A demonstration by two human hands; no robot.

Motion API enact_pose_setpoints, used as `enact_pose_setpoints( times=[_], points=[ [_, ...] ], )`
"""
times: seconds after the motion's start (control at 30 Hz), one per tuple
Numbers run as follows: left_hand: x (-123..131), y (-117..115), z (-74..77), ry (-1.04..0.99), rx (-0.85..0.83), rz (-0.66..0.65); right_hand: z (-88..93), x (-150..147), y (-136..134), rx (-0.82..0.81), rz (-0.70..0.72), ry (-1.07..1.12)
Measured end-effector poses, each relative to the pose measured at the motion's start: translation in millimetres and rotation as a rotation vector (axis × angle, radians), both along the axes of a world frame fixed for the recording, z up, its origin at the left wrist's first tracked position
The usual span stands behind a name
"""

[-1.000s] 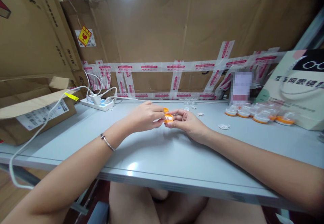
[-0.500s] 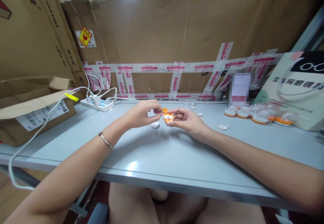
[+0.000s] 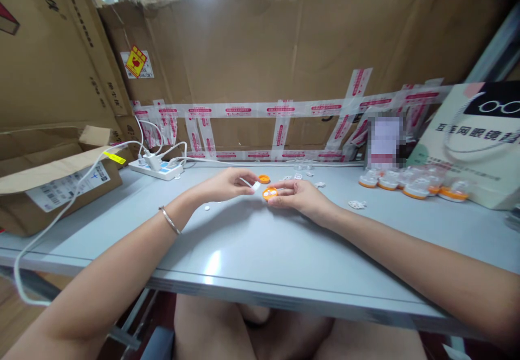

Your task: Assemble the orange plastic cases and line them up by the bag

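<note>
My left hand [image 3: 231, 184] pinches a small white round part [image 3: 255, 187] between thumb and fingers, just left of the orange piece. In my right hand [image 3: 298, 198] is an orange round case [image 3: 270, 193] with small white round pieces inside, held by its right edge. Another orange ring-like piece [image 3: 264, 179] lies on the table just behind, touched by neither hand. Small white parts [image 3: 298, 176] lie behind my right hand, and a little white disc [image 3: 207, 208] rests below my left hand.
A power strip [image 3: 158, 169] with white cables stands at the back left, beside an open cardboard box [image 3: 49, 186]. Several clear-and-orange items [image 3: 416, 187] stand at the right near a printed box [image 3: 471, 148]. White bits [image 3: 357, 204] lie on the grey table [image 3: 260, 251].
My left hand has taken hold of the white round part that lay on the table and lifted it. Its fingers have moved off the orange case, which my right hand has lowered slightly.
</note>
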State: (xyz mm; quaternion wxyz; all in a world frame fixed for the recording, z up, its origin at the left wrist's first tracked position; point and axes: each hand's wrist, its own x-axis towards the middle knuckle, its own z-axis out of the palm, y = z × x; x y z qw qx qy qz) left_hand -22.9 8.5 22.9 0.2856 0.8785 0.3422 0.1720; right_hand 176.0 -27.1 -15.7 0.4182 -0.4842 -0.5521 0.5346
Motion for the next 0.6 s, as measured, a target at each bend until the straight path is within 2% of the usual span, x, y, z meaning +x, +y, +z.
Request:
enact_pose_setpoints(
  times=[0.07, 0.13, 0.6],
  points=[
    [0.7, 0.4, 0.1, -0.139, -0.118, -0.029, 1.5, -0.5, -1.7, -0.002, 0.028, -0.006],
    [1.5, -0.4, -0.1, -0.188, -0.174, -0.047, 2.5, -1.2, -3.3, 0.015, 0.047, -0.016],
    [10.1, -11.4, -0.3, -0.258, -0.212, -0.076, 4.4, -6.4, -7.8, 0.129, 0.051, -0.088]
  ],
)
